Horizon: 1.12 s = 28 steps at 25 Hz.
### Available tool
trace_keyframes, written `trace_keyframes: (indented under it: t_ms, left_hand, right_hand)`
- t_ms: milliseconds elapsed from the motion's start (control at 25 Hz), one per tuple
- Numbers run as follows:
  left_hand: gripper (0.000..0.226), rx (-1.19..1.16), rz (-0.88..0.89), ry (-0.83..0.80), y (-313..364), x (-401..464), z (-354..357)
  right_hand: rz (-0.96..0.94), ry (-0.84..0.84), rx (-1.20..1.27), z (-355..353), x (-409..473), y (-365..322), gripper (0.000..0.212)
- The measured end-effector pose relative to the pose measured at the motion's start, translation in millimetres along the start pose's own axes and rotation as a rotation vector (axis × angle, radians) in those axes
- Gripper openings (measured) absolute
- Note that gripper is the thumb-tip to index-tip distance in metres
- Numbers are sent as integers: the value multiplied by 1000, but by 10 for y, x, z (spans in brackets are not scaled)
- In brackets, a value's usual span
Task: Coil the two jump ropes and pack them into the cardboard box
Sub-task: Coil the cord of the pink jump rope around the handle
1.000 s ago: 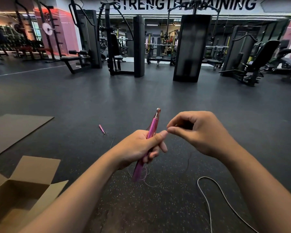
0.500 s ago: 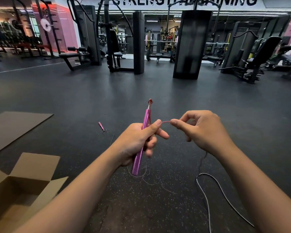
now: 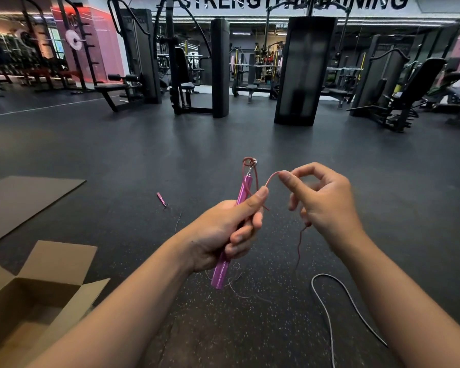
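Your left hand (image 3: 223,232) is closed around the pink handle (image 3: 233,229), which stands almost upright, with the thumb pressing the thin pink cord (image 3: 271,177) against it. Your right hand (image 3: 324,205) pinches the same cord between thumb and forefinger, just beside the left thumb, and the cord makes a small arch between the two hands. From the right hand the rest of the cord hangs down toward the floor (image 3: 223,144).

The second pink handle (image 3: 161,199) lies on the floor, well apart from you. A grey rope (image 3: 329,309) lies on the floor at your right, near your forearm. The cardboard box (image 3: 32,309) stands open at your lower left and, as far as it shows, has nothing inside.

I judge that you are at the first turns of the pink rope. Keep the thumb firm so the turn at the swivel does not slip, and lay each loop the same size. The thin cord may spring open or tangle if you loosen.
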<state>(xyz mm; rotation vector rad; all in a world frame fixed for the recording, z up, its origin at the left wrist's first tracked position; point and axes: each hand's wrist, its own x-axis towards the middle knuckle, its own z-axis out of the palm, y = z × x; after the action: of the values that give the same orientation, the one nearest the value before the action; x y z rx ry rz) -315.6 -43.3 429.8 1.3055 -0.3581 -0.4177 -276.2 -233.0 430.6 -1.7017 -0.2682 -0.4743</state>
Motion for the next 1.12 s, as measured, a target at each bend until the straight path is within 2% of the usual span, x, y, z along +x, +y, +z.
trace_keyframes:
  t_ms: [80,200,280,400,480,560,640,720,800,840,920,1040,1120]
  left_hand:
    - [39,-141,56,-44,82,-15,109]
    - [33,-377,212,34,183,48,76]
    - [35,-414,312,96,184,113,-72]
    - [36,-192,399,246,103,165,-228]
    - [33,85,415,302,17,173,-257]
    - [30,457,387,311,-50,150,-297]
    - [36,634,293,255,-64,102,-325]
    - [49,576,191,183,-40,54,-268]
    - [53,522,153,128,-7,47,-189]
    - [49,467,146,92,2,56,-159]
    - [38,290,136,28,40,59,-141]
    - [32,120,137,17,61,56,-171]
    - [33,99,145,30,41,53,-170]
  right_hand:
    - [108,-80,1,66,-63,104,27]
    - [194,-525,-12,195,-264,167,23]
    - [217,-773,-35,233,-361,63,25]
    - [293,-970,-189,223,-383,-93,43]
    - [243,-1060,-345,235,-392,-180,48]
    - [59,-1035,-432,225,-346,-275,33]
    - [-29,-818,-405,133,-215,-355,17]
    - [-107,-514,-454,1,-81,-382,13]
    - [-205,-229,-594,-58,-54,-309,36]
    - [-247,-173,-608,-52,-54,-259,40]
    - [-275,-259,-493,12,-61,-242,30]
    - [-199,-450,-300,-7,-29,-306,19]
    - [-105,-401,-169,-38,-35,-304,12]
